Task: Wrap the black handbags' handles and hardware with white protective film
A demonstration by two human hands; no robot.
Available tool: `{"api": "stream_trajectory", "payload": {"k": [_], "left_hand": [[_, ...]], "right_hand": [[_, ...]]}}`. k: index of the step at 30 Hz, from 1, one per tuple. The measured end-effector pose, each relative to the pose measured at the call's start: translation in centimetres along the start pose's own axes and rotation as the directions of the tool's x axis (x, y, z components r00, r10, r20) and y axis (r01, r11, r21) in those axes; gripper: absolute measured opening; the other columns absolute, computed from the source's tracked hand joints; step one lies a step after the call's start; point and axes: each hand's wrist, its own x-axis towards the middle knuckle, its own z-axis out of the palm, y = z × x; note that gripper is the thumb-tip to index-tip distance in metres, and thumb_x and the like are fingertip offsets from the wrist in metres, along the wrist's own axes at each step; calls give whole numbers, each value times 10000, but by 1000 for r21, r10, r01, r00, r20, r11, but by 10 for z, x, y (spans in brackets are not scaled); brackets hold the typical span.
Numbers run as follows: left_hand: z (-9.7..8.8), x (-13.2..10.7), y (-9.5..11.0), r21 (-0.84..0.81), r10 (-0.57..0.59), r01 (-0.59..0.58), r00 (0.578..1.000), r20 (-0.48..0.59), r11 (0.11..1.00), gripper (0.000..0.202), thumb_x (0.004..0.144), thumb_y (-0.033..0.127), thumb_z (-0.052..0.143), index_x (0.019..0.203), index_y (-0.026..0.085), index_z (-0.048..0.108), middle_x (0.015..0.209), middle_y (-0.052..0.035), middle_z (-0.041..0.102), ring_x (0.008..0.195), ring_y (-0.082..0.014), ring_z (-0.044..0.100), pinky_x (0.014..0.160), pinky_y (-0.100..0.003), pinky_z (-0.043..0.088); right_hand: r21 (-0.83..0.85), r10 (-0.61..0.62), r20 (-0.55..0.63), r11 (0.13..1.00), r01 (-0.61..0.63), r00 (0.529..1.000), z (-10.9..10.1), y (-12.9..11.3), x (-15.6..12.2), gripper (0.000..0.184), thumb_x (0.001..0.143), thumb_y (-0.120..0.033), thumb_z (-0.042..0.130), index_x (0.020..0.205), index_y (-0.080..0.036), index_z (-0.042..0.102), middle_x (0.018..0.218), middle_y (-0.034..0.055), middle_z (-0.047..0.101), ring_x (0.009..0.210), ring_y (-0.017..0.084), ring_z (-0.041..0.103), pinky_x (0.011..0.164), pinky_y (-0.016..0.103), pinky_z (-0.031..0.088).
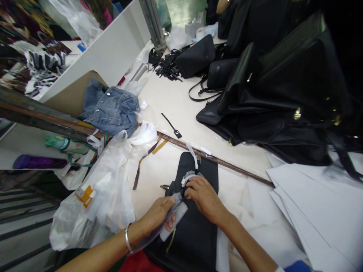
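A black leather bag (198,234) lies flat at the table's front edge, with a brass clasp near its far end and a yellow zip near me. Over it, my left hand (163,211) is closed on a clear plastic wrap (177,209) with a whitish strip below the fingers. My right hand (202,192) bends over the bag's middle, its fingertips pinched at a dark strap beside crumpled plastic. Just beyond the fingers, a white wrapped strip (193,155) runs toward the clasp. What the right fingertips grip is hidden.
Black bags (272,90) are heaped at the right, above white paper sheets (317,211). A small black tag strap (173,126) lies beyond the brown table strip (232,166). At the left are a denim garment (110,107), plastic bags (99,200) and a purple bottle (39,161).
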Motion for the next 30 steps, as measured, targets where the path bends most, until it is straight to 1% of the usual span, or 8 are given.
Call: {"api": "stream_trajectory", "payload": {"k": [5, 8, 10, 12, 19, 23, 25, 30], "left_hand": [[7, 1, 6, 37, 21, -22, 1000, 4, 999, 584, 803, 711, 382, 717, 161, 559, 482, 4, 572, 381, -129, 517, 400, -235, 405], [6, 2, 6, 44, 14, -13, 1000, -9, 999, 578, 825, 695, 356, 673, 167, 536, 445, 7, 550, 380, -131, 519, 402, -232, 406], [5, 3, 5, 41, -3, 3, 1000, -11, 999, 563, 833, 683, 358, 690, 167, 532, 459, 7, 558, 383, -131, 524, 399, -231, 411], [6, 4, 4, 35, -9, 10, 1000, -11, 999, 544, 835, 675, 367, 727, 167, 528, 493, 5, 579, 387, -130, 532, 396, -230, 415], [13, 12, 4, 40, 16, -16, 1000, -19, 999, 519, 842, 662, 374, 774, 168, 520, 534, -9, 604, 402, -137, 556, 409, -247, 451], [19, 18, 9, 68, 8, -6, 999, -32, 998, 534, 821, 679, 395, 778, 164, 527, 549, -21, 610, 424, -146, 575, 413, -250, 456], [20, 19, 11, 78, 10, -7, 999, -49, 997, 548, 807, 697, 395, 768, 166, 523, 556, -26, 617, 428, -150, 580, 416, -256, 460], [25, 23, 15, 89, -2, 9, 997, -76, 996, 589, 772, 739, 390, 744, 166, 523, 527, -21, 607, 414, -150, 573, 433, -273, 479]], "right_hand": [[27, -35, -8, 999, 35, 999, 5, -11, -1, 151, 883, -193, 564, 1005, -248, 634, 1159, 45, 595, 1178, 217, 459, 1083, 442, 274], [15, 143, -92, 990, -142, 985, 3, -2, -8, 296, 874, -171, 559, 1166, -221, 563, 1229, 88, 555, 1163, 235, 474, 998, 431, 374], [-31, 268, -121, 961, -273, 956, 5, 6, -12, 281, 881, -135, 527, 1154, -191, 563, 1154, 103, 585, 1077, 241, 519, 906, 405, 432], [-79, 310, -106, 944, -319, 945, 11, 9, -15, 215, 896, -121, 497, 1068, -198, 599, 1044, 83, 614, 988, 233, 543, 858, 382, 446], [-64, 173, -22, 983, -174, 985, 24, -4, -22, 163, 911, -141, 499, 982, -229, 617, 973, 34, 621, 942, 204, 536, 846, 328, 445], [-132, 286, -98, 946, -297, 953, 16, 8, -26, 254, 896, -120, 508, 1121, -214, 581, 1135, 74, 588, 1002, 226, 519, 869, 351, 430], [-175, 332, -94, 923, -344, 939, 12, 15, -26, 227, 880, -88, 512, 1054, -202, 604, 1062, 77, 609, 987, 231, 518, 855, 348, 424], [-195, 240, 6, 952, -234, 971, 9, 20, -23, 148, 896, -122, 505, 899, -215, 620, 894, 46, 618, 890, 221, 528, 781, 344, 414]]}}
